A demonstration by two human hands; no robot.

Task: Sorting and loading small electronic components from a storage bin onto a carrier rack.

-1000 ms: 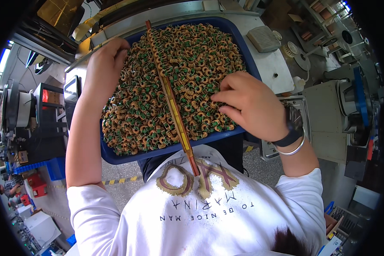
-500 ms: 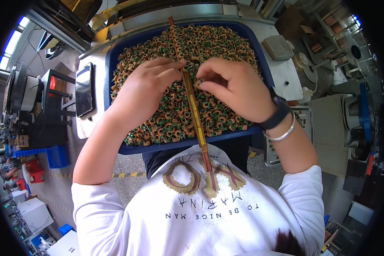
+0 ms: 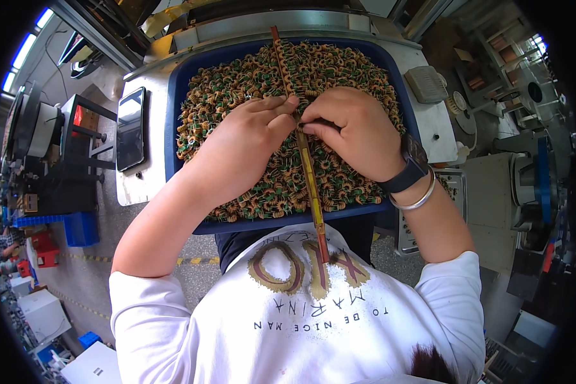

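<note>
Tray: a deep blue plastic tray (image 3: 173, 115) sits on a pale worktop (image 3: 131, 185), its near edge against the person's body.
Contents: small toroidal coils (image 3: 237, 83) wound in copper wire, some with green cores, heaped across the whole tray from wall to wall.
Rod: a long thin rod (image 3: 308, 173) runs from the far edge of the tray over the middle of the heap to the person's chest; its far stretch is threaded with coils, its near stretch shows bare yellow, then reddish brown.
Left hand: the left hand (image 3: 240, 144) lies palm down over the centre of the heap, fingers together, fingertips touching the rod from the left.
Right hand: the right hand (image 3: 358, 131) is closed in a pinch at the rod, thumb and forefinger meeting just beside the left fingertips; what sits between them is too small to tell.
Wrist: a dark watch (image 3: 411, 163) and a silver bangle (image 3: 419, 198) on the right wrist.
Left edge of worktop: a black phone (image 3: 130, 128) lies flat, just beside the tray's left wall.
Right edge of worktop: a grey box (image 3: 425, 83) near the tray's far right corner.
</note>
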